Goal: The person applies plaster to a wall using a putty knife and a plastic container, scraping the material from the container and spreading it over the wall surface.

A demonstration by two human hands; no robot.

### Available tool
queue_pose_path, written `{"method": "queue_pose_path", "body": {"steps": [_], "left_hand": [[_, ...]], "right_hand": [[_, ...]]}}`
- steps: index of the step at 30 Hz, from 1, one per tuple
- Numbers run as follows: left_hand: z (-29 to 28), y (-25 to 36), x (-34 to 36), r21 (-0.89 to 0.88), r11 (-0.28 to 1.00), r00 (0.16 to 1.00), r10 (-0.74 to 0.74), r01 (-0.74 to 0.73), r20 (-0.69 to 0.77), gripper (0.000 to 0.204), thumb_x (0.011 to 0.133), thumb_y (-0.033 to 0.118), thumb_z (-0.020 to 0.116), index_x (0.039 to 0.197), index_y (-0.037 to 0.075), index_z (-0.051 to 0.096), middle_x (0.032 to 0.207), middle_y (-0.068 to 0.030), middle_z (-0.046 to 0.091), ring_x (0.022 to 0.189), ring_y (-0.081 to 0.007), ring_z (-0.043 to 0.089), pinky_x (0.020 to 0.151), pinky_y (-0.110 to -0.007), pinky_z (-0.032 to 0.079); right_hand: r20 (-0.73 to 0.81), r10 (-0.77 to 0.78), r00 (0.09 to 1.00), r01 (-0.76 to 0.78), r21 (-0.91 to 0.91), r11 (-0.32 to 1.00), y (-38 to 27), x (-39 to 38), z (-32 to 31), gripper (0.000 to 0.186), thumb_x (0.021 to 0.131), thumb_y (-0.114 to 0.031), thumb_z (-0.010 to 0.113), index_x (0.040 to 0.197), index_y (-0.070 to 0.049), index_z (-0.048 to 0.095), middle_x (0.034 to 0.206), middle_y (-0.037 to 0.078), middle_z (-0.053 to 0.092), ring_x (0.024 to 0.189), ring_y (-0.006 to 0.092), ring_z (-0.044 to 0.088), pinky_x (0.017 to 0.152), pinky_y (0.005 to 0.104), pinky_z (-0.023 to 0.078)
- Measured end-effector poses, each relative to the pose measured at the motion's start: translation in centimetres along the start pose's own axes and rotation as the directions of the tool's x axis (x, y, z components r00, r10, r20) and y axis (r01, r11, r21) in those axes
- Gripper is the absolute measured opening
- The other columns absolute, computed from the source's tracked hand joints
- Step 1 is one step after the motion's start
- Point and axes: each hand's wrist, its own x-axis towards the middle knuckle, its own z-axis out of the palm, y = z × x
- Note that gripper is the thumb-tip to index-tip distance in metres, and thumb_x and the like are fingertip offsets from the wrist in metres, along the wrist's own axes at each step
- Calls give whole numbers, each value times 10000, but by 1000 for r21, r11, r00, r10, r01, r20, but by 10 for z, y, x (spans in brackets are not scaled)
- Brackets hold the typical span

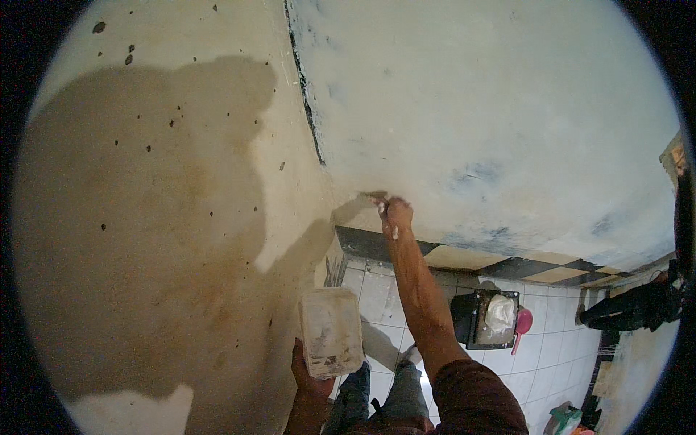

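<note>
My left hand [313, 377] is wrapped round the lower side of a rectangular, off-white tub [331, 330], smeared with pale paste and grey marks. It is held up close to the left wall. My right hand [397, 212] reaches forward to the low part of the whitish wall [471, 109], near the corner. Its fingers are closed, with white smears on them and on the wrist. A small dark shape shows at the fingertips against the wall; what it is I cannot make out.
Below the wall runs a black and cream checkered tile band [464, 259]. On the white tiled floor [536, 355] stands a black container [467, 319] with a white bag [500, 313], beside a pink dipper [523, 321]. Dark clothing [631, 304] is at the far right. The left wall [181, 217] has dark pits.
</note>
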Motion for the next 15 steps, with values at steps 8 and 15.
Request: {"method": "queue_pose_path", "body": {"steps": [8, 15], "left_hand": [[8, -7, 1, 56, 997, 998, 55, -57, 40, 623, 914, 516, 394, 1339, 60, 414, 1286, -135, 502, 1174, -336, 488, 991, -504, 393], [4, -10, 1, 48, 997, 998, 66, -67, 21, 610, 920, 504, 386, 1339, 62, 412, 1286, -132, 503, 1175, -332, 489, 990, -504, 396]], "right_hand": [[-134, 133, 982, 27, 798, 603, 44, -53, 12, 198, 904, -105, 479, 825, -2, 628, 750, 102, 653, 630, 157, 585, 507, 306, 439], [-65, 89, 994, -29, 626, 780, -23, -68, -14, 145, 850, -41, 491, 770, -10, 608, 726, 96, 638, 596, 141, 543, 504, 345, 426]]}}
